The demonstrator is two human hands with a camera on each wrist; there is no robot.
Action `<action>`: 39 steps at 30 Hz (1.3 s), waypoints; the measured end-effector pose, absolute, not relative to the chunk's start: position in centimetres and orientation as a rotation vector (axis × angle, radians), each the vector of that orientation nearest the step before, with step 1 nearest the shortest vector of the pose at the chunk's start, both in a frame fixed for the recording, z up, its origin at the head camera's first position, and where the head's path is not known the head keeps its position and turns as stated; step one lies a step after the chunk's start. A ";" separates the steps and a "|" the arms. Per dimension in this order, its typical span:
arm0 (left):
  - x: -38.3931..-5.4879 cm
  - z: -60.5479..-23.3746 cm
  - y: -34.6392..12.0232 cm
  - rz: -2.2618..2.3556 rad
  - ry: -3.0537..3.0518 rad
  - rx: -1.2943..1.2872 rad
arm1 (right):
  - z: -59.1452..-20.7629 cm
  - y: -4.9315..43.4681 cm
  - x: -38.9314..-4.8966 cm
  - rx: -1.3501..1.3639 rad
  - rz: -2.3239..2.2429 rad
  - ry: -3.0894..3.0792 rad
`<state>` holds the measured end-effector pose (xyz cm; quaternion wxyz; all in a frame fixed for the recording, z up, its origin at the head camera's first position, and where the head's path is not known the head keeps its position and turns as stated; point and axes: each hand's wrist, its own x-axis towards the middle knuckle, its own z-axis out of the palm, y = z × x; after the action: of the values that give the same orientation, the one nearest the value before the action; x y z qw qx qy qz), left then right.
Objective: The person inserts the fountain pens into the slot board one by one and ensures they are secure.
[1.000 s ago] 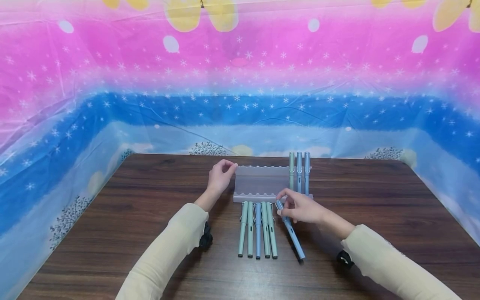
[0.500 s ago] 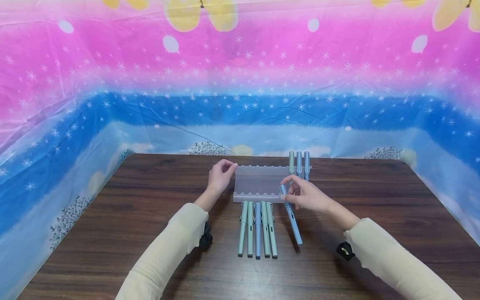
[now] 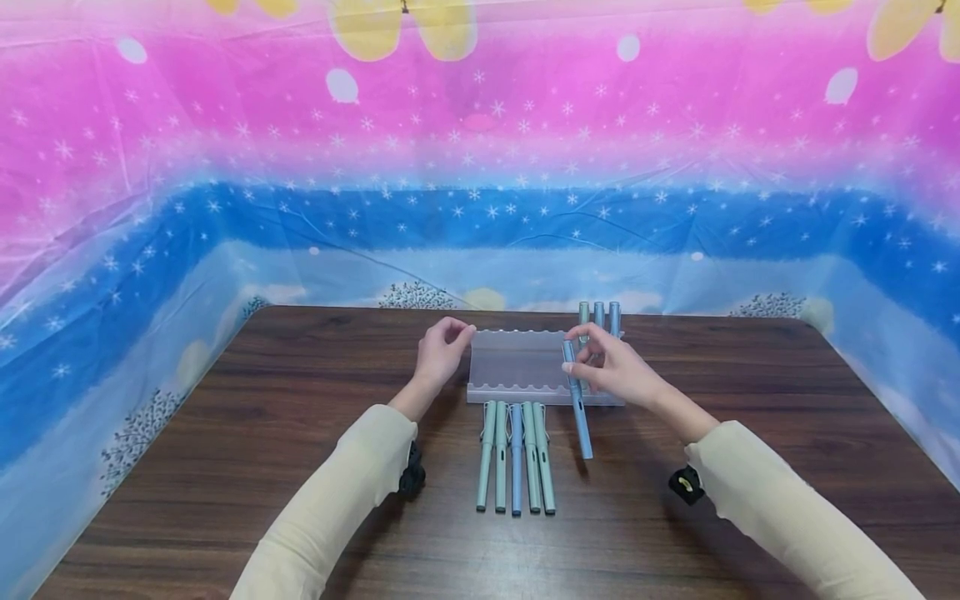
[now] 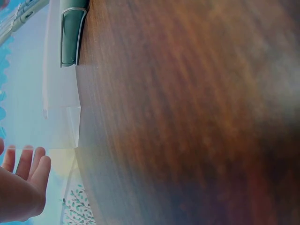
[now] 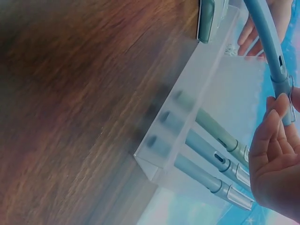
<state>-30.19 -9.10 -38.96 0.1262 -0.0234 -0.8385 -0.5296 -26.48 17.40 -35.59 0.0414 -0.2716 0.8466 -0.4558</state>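
Observation:
A translucent pen rack with scalloped edges stands on the table. My left hand pinches its upper left corner between thumb and finger; in the left wrist view that hand shows its other fingers extended. Between thumb and fingertips, my right hand holds a blue fountain pen by its capped end, cap up and tilted, before the rack's right part. At the rack's right end lean a green pen and two blue pens, caps up. The held pen is apart from the rack.
In front of the rack, several green pens and one blue pen lie side by side on the dark wooden table. A patterned cloth hangs around the table's back and sides.
My right hand has lifted the blue pen off the table, moving up and away from me toward the rack, and the pen has become more upright. My left hand stays put.

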 end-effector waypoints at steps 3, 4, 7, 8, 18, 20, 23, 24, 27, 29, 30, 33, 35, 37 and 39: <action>-30.2 -38.9 -9.1 -1.545 -2.443 -0.064 | -35.0 17.1 -26.2 -0.843 -1.408 2.621; -30.2 -38.9 -9.1 -1.545 -2.443 -0.063 | -34.6 16.9 -25.9 -0.848 -1.413 2.629; -30.2 -38.9 -9.1 -1.544 -2.441 -0.059 | -33.4 16.4 -25.2 -0.850 -1.429 2.647; -30.2 -38.9 -9.0 -1.542 -2.440 -0.057 | -33.0 16.3 -25.0 -0.847 -1.435 2.652; -30.3 -39.0 -9.0 -1.540 -2.440 -0.053 | -31.9 16.0 -24.9 -0.844 -1.439 2.749; -30.3 -39.0 -9.0 -1.540 -2.440 -0.054 | -32.0 16.0 -25.0 -0.867 -1.443 2.774; -30.3 -39.0 -9.0 -1.540 -2.437 -0.057 | -32.1 16.0 -25.2 -0.896 -1.452 2.806; -30.3 -39.0 -9.0 -1.541 -2.437 -0.059 | -32.3 16.0 -25.4 -0.902 -1.454 2.819; -30.2 -39.0 -9.0 -1.543 -2.435 -0.063 | -33.0 16.3 -26.4 -0.913 -1.456 2.865; -30.2 -39.0 -9.0 -1.542 -2.435 -0.061 | -33.7 16.6 -27.2 -0.923 -1.445 2.908; -30.2 -38.9 -9.0 -1.541 -2.436 -0.059 | -34.0 16.8 -27.6 -0.930 -1.444 2.928; -30.2 -38.9 -9.0 -1.541 -2.435 -0.055 | -34.4 17.1 -28.3 -0.961 -1.449 2.980; -30.2 -38.9 -9.0 -1.542 -2.435 -0.055 | -34.6 17.2 -28.6 -0.984 -1.474 3.002; -30.2 -39.0 -9.0 -1.543 -2.432 -0.059 | -34.7 17.4 -28.9 -1.003 -1.488 3.025; -30.3 -39.0 -9.0 -1.545 -2.431 -0.060 | -34.8 17.5 -29.1 -1.016 -1.495 3.056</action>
<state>-30.27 -9.04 -38.99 0.1301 -0.0208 -0.8366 -0.5317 -29.08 17.48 -34.76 -0.2028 -0.2801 0.8428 -0.4124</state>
